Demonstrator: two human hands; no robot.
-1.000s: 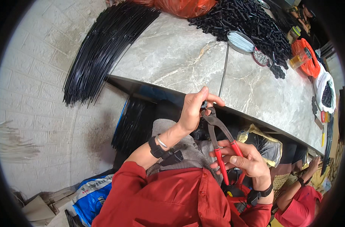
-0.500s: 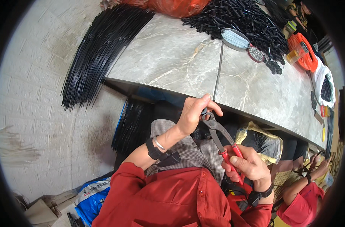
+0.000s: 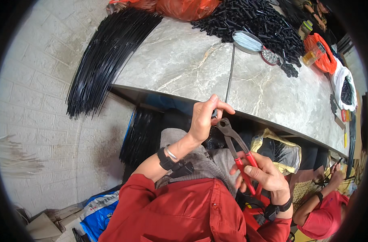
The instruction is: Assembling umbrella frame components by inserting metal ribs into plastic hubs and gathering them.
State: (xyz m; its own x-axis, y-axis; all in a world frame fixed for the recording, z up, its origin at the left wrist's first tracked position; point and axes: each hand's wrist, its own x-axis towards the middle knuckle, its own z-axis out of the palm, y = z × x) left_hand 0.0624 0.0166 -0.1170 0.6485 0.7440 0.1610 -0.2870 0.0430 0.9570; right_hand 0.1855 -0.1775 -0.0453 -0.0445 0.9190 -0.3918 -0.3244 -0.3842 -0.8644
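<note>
My left hand (image 3: 206,117) pinches the near end of a thin black rod (image 3: 230,76) that lies across the marble table (image 3: 184,64) and reaches its front edge. My right hand (image 3: 259,173) grips the red handles of a pair of pincers (image 3: 236,147). The dark metal jaws of the pincers sit right beside my left fingertips at the rod's end. Whether the jaws bite the rod is hidden by my fingers.
A long bundle of black rods (image 3: 107,56) hangs over the table's left end. A heap of short black pieces (image 3: 256,24), a round dish (image 3: 247,41), an orange bag (image 3: 188,7) and a white sack (image 3: 345,90) stand farther back. Another person in red (image 3: 325,213) sits at lower right.
The right hand squeezed the pincer handles together and lowered slightly. The left hand stayed at the rod's end by the table edge.
</note>
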